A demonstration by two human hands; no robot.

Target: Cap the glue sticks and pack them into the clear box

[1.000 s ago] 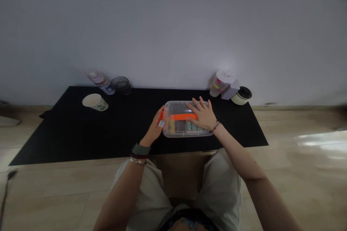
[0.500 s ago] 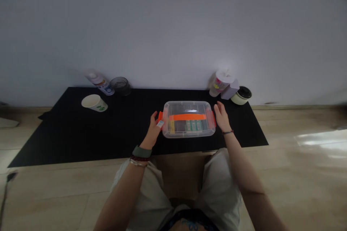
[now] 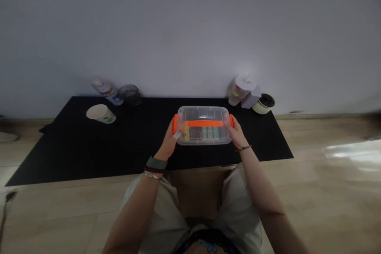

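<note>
Both hands hold a clear plastic box [image 3: 204, 114] between them, just in front of the person's body and above a black mat [image 3: 59, 154]. The fingers of the left hand [image 3: 170, 141] sit close together and curl around the orange clip [image 3: 175, 124] at the box's left end, with a small white tag [image 3: 177, 135] beside them. The fingers of the right hand [image 3: 236, 135] are also close together, pressed against the orange clip [image 3: 231, 120] at the right end. Whether the box touches the mat, I cannot tell. Between the fingers of the two hands, an orange strap [image 3: 203, 123] crosses the lid, and green-labelled packets [image 3: 209, 132] lie inside. Well beyond the left fingers stand a paper cup [image 3: 101, 113], a spray bottle [image 3: 106, 92] and a dark jar [image 3: 129, 94]. Beyond the right fingers stand a lidded plastic cup [image 3: 241, 89], a small lilac box [image 3: 251, 99] and a cream pot [image 3: 263, 104].
</note>
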